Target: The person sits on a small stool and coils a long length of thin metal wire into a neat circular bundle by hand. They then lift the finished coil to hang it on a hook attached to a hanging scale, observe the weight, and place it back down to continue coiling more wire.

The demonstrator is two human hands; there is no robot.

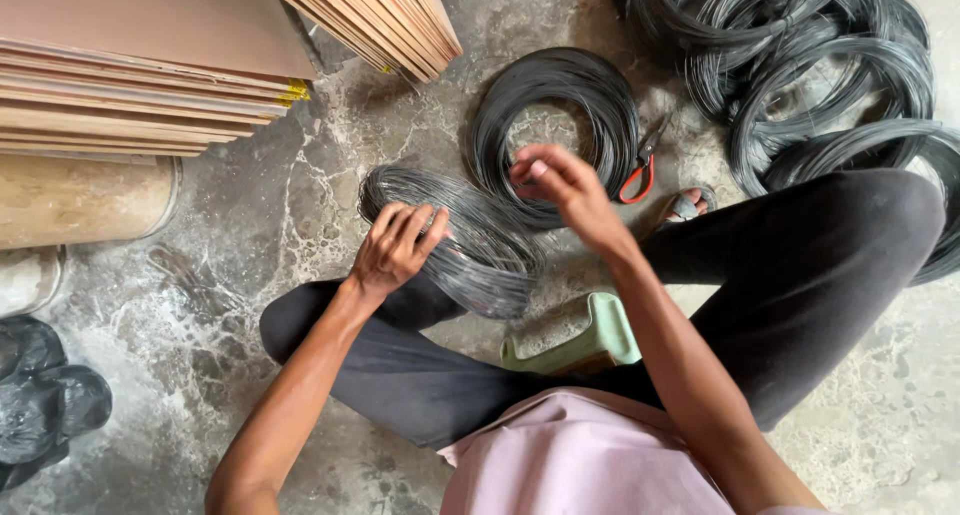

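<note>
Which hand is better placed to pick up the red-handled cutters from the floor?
The right hand, probably. It hovers near the red-handled cutters beside the flat wire coil, and looks free. The left hand grips the wire bundle on the lap, farther away.

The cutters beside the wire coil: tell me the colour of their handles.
Red handles on the cutters, right of the wire coil, clearest in the head view.

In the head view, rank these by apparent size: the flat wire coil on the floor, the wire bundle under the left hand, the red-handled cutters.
1. Flat wire coil and wire bundle: alike, and the bundle sits nearer the camera, so unranked.
2. Red-handled cutters: clearly smallest.
</note>
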